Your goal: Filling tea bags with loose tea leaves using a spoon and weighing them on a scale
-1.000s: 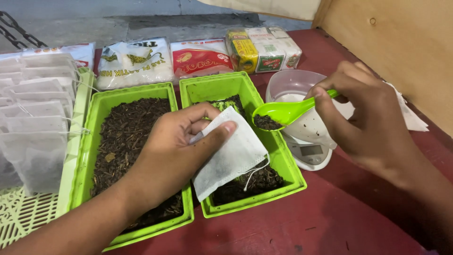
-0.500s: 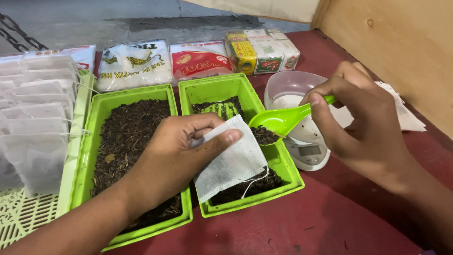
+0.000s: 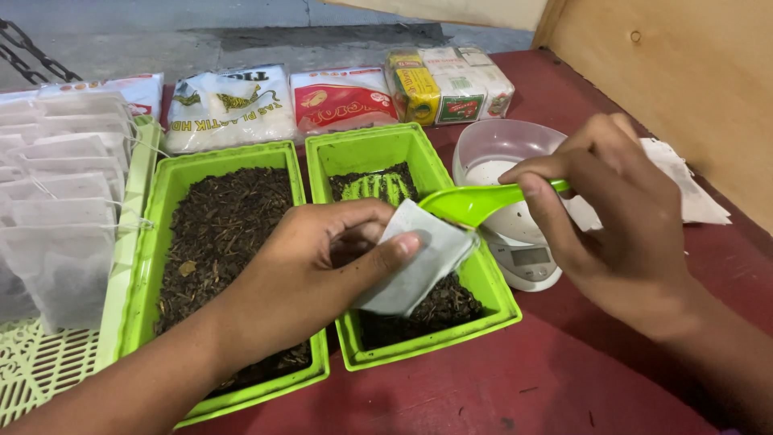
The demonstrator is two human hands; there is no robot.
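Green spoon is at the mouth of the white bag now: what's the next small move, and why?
Probably tip the green spoon so its load slides into the white bag. The right hand holds the spoon's tip at the bag's upper edge, and the left hand pinches the bag over the right green tray, so spills would fall back in. Whether the mouth is fully open is unclear.

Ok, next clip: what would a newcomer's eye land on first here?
Two bright green trays of dark loose leaves fill the middle of the red table. Over the right-hand tray, the left hand pinches a small white filter bag while the right hand tips a green scoop at its mouth. Stacked white bags line the left edge, with a small scale carrying a bowl on the right.
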